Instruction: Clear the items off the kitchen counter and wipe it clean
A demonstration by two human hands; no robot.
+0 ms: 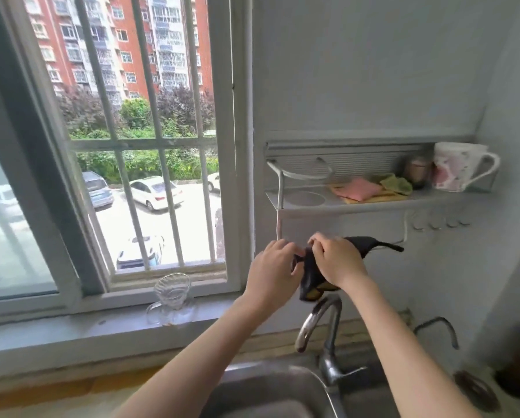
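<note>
Currently both hands, left [272,268] and right [337,260], fingers [320,241] closed on dark crumpled cloth [311,282], above curved steel faucet [319,321]. Wiping judged not begun; counter barely visible.

dark cloth [310,274], bunched and drooping, with a yellowish patch at its lower end. a thin dark tail extends rightward from the grip, above the sink faucet.

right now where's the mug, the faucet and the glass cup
mug [454,167], head view, side of its body
faucet [319,315], head view, curve of the spout
glass cup [172,291], head view, ribbed wall
</note>
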